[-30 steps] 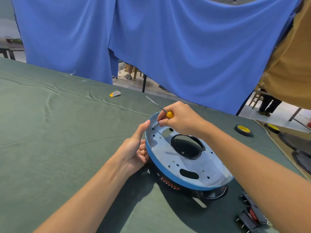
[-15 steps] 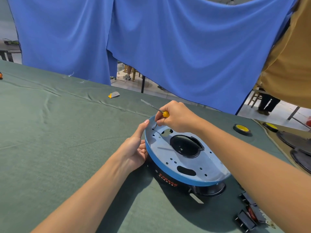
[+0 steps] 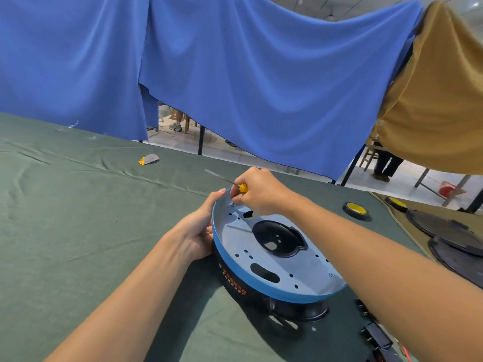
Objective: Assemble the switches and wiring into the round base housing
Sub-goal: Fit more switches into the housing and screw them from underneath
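Blue curtain (image 3: 261, 87) hangs beyond the round base housing (image 3: 308, 270). Green cloth (image 3: 78, 218) lies under the housing. The housing sits plate-up, with a blue rim, grey holed plate and black body.

Left hand (image 3: 198, 228) grips the housing's left edge, thumb on the rim. Right hand (image 3: 261, 194) is over the far rim, fingers curled around a yellow-handled screwdriver (image 3: 243, 188); its shaft points away from the housing. Fingertips touch the plate; anything pinched there is too small to tell.

Right of the housing: black discs (image 3: 444, 227), tape roll (image 3: 356, 209). Near-right: black switches (image 3: 376, 338).
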### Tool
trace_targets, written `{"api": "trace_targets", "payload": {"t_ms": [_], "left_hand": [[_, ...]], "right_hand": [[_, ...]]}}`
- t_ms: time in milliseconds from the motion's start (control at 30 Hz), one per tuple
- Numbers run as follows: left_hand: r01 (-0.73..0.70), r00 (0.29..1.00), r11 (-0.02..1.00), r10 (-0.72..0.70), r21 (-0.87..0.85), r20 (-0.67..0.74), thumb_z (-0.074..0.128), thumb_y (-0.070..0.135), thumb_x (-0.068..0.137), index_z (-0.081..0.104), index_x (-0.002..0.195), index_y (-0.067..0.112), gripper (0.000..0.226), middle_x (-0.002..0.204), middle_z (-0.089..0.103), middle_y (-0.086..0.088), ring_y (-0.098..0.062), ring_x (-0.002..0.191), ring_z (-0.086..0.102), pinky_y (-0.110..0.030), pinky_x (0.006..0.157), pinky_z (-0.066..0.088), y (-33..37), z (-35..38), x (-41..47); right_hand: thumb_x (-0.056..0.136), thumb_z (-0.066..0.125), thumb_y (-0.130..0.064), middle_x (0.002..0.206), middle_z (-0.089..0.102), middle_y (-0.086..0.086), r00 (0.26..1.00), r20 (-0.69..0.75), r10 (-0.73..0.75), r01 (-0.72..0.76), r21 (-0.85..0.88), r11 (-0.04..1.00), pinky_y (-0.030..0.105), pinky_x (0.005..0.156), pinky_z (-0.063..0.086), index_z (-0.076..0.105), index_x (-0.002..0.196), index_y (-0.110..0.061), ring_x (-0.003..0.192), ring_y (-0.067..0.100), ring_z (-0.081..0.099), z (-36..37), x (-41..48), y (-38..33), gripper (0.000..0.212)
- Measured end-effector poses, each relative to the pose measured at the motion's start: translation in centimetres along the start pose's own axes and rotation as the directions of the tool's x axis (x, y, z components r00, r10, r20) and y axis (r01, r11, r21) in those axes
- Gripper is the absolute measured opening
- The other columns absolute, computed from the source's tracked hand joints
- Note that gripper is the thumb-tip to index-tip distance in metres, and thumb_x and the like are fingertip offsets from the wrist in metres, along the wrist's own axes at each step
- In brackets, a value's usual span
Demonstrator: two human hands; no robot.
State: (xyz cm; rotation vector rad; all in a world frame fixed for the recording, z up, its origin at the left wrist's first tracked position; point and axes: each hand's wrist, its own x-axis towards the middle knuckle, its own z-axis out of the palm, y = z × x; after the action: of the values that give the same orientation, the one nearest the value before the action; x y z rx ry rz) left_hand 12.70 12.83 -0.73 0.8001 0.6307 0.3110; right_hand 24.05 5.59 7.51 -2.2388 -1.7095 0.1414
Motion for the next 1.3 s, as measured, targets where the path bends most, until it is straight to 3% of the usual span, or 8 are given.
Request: {"api": "trace_targets", "payload": {"t_ms": [133, 267, 533, 667, 767, 967, 1167, 1300], "left_hand": [[0.004, 1.0, 1.0, -0.004, 0.001, 0.004, 0.069, 0.058, 0.078, 0.057, 0.133, 0.002, 0.079, 0.127, 0.06, -0.018, -0.03, 0.102, 0.048, -0.041, 0.101, 0.04, -0.1, -0.1, 1.4], [0.02, 0.998, 0.999, -0.022, 0.031, 0.06, 0.067, 0.059, 0.079, 0.071, 0.11, 0.007, 0.061, 0.111, 0.07, -0.017, -0.032, 0.095, 0.062, -0.043, 0.099, 0.046, -0.1, -0.4, 1.7], [0.064, 0.996, 0.998, -0.065, 0.025, 0.06, 0.072, 0.057, 0.074, 0.072, 0.096, 0.006, 0.055, 0.104, 0.07, -0.017, -0.031, 0.086, 0.064, -0.043, 0.103, 0.044, 0.1, -0.8, 1.8], [0.063, 0.995, 0.998, -0.065, 0.025, 0.079, 0.071, 0.058, 0.074, 0.073, 0.102, 0.005, 0.06, 0.112, 0.071, -0.019, -0.033, 0.092, 0.065, -0.046, 0.107, 0.042, 0.1, -0.8, 1.7], [0.067, 0.994, 0.997, -0.069, 0.029, 0.086, 0.071, 0.059, 0.074, 0.073, 0.104, 0.005, 0.061, 0.114, 0.07, -0.019, -0.032, 0.094, 0.064, -0.046, 0.108, 0.042, 0.0, -0.8, 1.6], [0.064, 0.995, 0.998, -0.066, 0.03, 0.071, 0.074, 0.057, 0.072, 0.07, 0.11, 0.005, 0.065, 0.12, 0.068, -0.019, -0.033, 0.1, 0.063, -0.045, 0.108, 0.043, 0.1, -0.9, 1.5], [0.041, 0.995, 0.999, -0.043, 0.025, 0.091, 0.072, 0.057, 0.072, 0.072, 0.106, 0.006, 0.061, 0.109, 0.072, -0.017, -0.031, 0.087, 0.068, -0.042, 0.095, 0.05, 0.0, -0.8, 1.3], [0.046, 0.996, 0.999, -0.047, 0.016, 0.075, 0.073, 0.057, 0.073, 0.069, 0.109, 0.006, 0.062, 0.115, 0.068, -0.018, -0.031, 0.099, 0.061, -0.043, 0.107, 0.042, 0.0, -0.7, 1.3]], "right_hand": [[0.088, 0.067, -0.015, 0.093, 0.068, 0.005, 1.0, 0.004, 0.005, -0.005, -0.037, 0.999, 0.035, 0.076, 0.052, 0.069, 0.088, -0.017, 0.09, 0.022, 0.06, 0.3, 0.9, 1.2, 0.004], [0.088, 0.069, -0.019, 0.088, 0.066, 0.002, 1.0, -0.004, -0.006, 0.006, -0.03, 1.0, 0.03, 0.068, 0.046, 0.065, 0.079, -0.022, 0.085, 0.02, 0.059, 0.8, 1.4, 1.8, 0.011], [0.086, 0.071, -0.031, 0.077, 0.062, 0.001, 1.0, -0.011, 0.007, -0.008, -0.063, 0.998, 0.026, 0.054, 0.035, 0.058, 0.064, -0.024, 0.07, 0.015, 0.053, 1.2, 2.0, 2.0, 0.027], [0.083, 0.074, -0.017, 0.087, 0.069, -0.001, 0.999, 0.022, -0.04, 0.04, 0.006, 0.999, 0.026, 0.064, 0.047, 0.074, 0.082, -0.019, 0.081, 0.015, 0.059, 0.3, 1.8, 2.4, 0.002], [0.084, 0.073, -0.014, 0.087, 0.069, 0.0, 0.999, 0.018, -0.04, 0.04, -0.012, 0.999, 0.034, 0.078, 0.055, 0.075, 0.084, -0.018, 0.086, 0.018, 0.063, 0.7, 1.8, 2.4, 0.005], [0.089, 0.067, -0.036, 0.074, 0.059, 0.003, 0.999, -0.033, 0.016, -0.02, -0.116, 0.993, 0.029, 0.053, 0.036, 0.052, 0.06, -0.025, 0.07, 0.019, 0.052, 1.7, 2.2, 2.3, 0.034], [0.084, 0.074, -0.018, 0.078, 0.065, -0.006, 0.999, 0.028, -0.033, 0.033, 0.008, 0.999, 0.018, 0.058, 0.04, 0.075, 0.087, -0.018, 0.074, 0.009, 0.056, 0.8, 1.6, 2.5, 0.003], [0.087, 0.071, -0.019, 0.074, 0.063, -0.002, 1.0, 0.008, -0.009, 0.009, -0.006, 1.0, 0.022, 0.058, 0.04, 0.071, 0.08, -0.017, 0.074, 0.015, 0.057, 1.5, 1.6, 2.4, 0.008]]}}
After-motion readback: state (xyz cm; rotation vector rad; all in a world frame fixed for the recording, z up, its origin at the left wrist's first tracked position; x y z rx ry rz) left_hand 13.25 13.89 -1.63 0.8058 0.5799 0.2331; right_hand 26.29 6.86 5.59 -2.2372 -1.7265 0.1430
